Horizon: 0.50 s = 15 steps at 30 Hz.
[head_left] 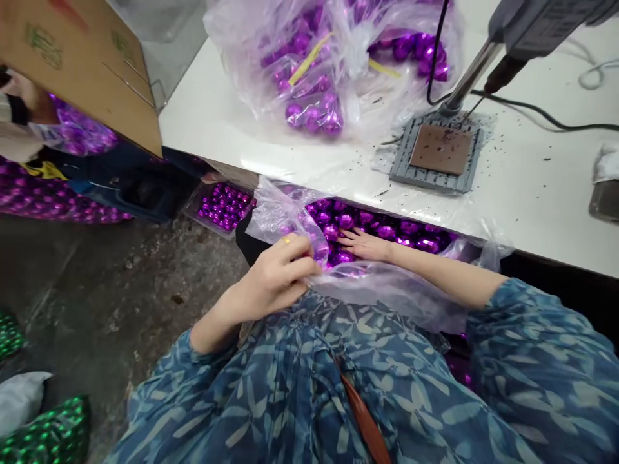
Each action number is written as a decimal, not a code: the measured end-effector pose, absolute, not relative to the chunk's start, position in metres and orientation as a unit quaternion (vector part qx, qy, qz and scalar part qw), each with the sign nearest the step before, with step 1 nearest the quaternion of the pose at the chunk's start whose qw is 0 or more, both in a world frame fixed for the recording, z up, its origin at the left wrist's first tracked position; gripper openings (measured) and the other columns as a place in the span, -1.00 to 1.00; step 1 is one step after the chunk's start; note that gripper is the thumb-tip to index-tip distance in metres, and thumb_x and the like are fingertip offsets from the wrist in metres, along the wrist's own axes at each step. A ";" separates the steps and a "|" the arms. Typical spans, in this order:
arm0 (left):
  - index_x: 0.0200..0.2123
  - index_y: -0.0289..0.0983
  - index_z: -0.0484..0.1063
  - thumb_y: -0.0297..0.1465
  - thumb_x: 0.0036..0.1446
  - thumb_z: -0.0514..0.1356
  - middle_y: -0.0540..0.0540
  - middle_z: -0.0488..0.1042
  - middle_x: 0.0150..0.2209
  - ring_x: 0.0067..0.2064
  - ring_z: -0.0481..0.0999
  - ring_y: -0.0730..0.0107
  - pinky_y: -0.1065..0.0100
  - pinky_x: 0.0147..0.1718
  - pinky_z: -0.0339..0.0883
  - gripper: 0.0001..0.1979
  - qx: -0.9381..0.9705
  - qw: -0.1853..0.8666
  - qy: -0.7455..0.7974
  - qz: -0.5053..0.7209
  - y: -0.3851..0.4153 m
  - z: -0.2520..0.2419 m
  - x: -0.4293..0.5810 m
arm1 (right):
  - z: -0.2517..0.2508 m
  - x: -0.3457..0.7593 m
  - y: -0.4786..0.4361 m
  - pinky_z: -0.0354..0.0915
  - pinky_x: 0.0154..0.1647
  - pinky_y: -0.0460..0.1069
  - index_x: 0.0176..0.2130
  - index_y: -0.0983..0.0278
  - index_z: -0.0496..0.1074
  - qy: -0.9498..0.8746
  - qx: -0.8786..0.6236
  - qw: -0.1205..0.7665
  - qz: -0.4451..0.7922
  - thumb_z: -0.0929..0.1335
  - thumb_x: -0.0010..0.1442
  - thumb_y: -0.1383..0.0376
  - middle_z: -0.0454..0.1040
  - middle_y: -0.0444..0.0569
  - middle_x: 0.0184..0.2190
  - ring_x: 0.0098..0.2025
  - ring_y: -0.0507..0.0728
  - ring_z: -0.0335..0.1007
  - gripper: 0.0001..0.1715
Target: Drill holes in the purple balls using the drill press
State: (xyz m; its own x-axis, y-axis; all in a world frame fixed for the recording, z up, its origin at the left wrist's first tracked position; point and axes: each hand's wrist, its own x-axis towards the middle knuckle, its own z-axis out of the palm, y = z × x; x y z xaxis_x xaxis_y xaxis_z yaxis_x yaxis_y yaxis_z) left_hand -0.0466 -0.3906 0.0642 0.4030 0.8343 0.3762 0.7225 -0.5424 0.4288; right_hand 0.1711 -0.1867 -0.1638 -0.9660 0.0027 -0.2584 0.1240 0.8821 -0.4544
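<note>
On my lap, against the table edge, lies a clear plastic bag [387, 290] with its mouth spread wide. Shiny purple faceted balls [385, 231] fill it. My left hand [283, 270] is closed on the bag's rim at the left side, a yellow ring on one finger. Inside the bag, my right hand [362, 246] lies palm down on the balls with its fingers spread; it grips none that I can see. The undersides of the fingers are hidden.
On the white table [217, 122] are clear bags of purple balls [312, 116] and a tool on a stand [435, 161] with a brown block. A cardboard box [87, 58] and a co-worker's hand [29, 93] are at left. A bin of purple balls [223, 206] sits below.
</note>
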 end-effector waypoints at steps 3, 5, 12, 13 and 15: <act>-0.28 -0.23 0.46 -0.38 0.45 0.25 -0.04 0.43 -0.33 -0.29 0.43 0.36 0.37 -0.28 0.30 -0.83 0.838 0.195 0.432 0.269 -0.378 0.078 -0.043 | -0.135 0.210 -0.181 0.42 0.49 0.08 0.22 0.40 0.37 0.944 0.072 0.140 -0.292 0.30 0.34 -0.11 0.40 0.12 0.18 0.33 -0.01 0.32 -0.25; -0.27 -0.23 0.48 -0.31 0.47 0.24 -0.03 0.44 -0.36 -0.34 0.46 0.39 0.39 -0.31 0.29 -0.79 0.856 0.301 0.360 0.218 -0.373 0.087 -0.043 | -0.117 0.242 -0.183 0.43 0.48 0.06 0.22 0.40 0.37 0.924 0.110 0.158 -0.330 0.29 0.35 -0.11 0.40 0.12 0.17 0.31 -0.03 0.33 -0.26; -0.24 -0.26 0.60 -0.19 0.49 0.22 -0.09 0.54 -0.34 -0.35 0.51 0.39 0.40 -0.36 0.28 -0.69 0.793 0.522 0.303 0.086 -0.368 0.068 -0.035 | -0.098 0.343 -0.222 0.48 0.36 0.00 0.15 0.45 0.40 0.799 0.233 0.337 -0.440 0.30 0.33 -0.14 0.45 0.07 0.06 0.22 -0.03 0.37 -0.24; -0.25 -0.26 0.60 -0.14 0.49 0.22 -0.10 0.55 -0.34 -0.35 0.51 0.39 0.40 -0.36 0.28 -0.65 0.775 0.548 0.303 0.082 -0.366 0.059 -0.032 | -0.099 0.353 -0.225 0.48 0.37 0.00 0.15 0.44 0.40 0.786 0.258 0.349 -0.440 0.30 0.33 -0.14 0.44 0.07 0.07 0.22 -0.04 0.37 -0.24; -0.28 -0.27 0.61 -0.03 0.47 0.21 -0.11 0.56 -0.35 -0.33 0.51 0.38 0.40 -0.36 0.28 -0.55 0.733 0.606 0.299 0.084 -0.360 0.042 -0.026 | -0.099 0.369 -0.226 0.47 0.39 0.01 0.16 0.43 0.40 0.774 0.303 0.352 -0.430 0.30 0.34 -0.13 0.44 0.08 0.08 0.23 -0.04 0.37 -0.25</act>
